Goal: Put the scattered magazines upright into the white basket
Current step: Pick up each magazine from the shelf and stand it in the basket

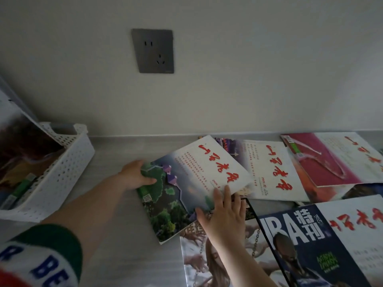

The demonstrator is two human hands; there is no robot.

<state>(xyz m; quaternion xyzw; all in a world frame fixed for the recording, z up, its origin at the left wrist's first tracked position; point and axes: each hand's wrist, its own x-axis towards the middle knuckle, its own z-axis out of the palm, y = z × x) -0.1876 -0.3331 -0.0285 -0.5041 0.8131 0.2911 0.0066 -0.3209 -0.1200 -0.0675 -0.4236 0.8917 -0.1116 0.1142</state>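
Note:
A magazine with a green landscape cover and red title letters (186, 183) lies tilted on the grey table. My left hand (135, 176) grips its left edge, thumb on top of the cover. My right hand (222, 214) lies flat with straight fingers on its lower right edge. The white perforated basket (62, 175) stands at the left, with a magazine (22, 146) leaning upright inside it. Several more magazines lie scattered to the right: a white one with red letters (273, 170), a pink one (331, 160) and a dark blue one (306, 245).
A grey wall socket (153, 51) sits on the white wall behind the table. A strip of bare tabletop (116, 235) lies between the basket and the magazines. A magazine with a pale photo cover (199, 262) lies under my right forearm.

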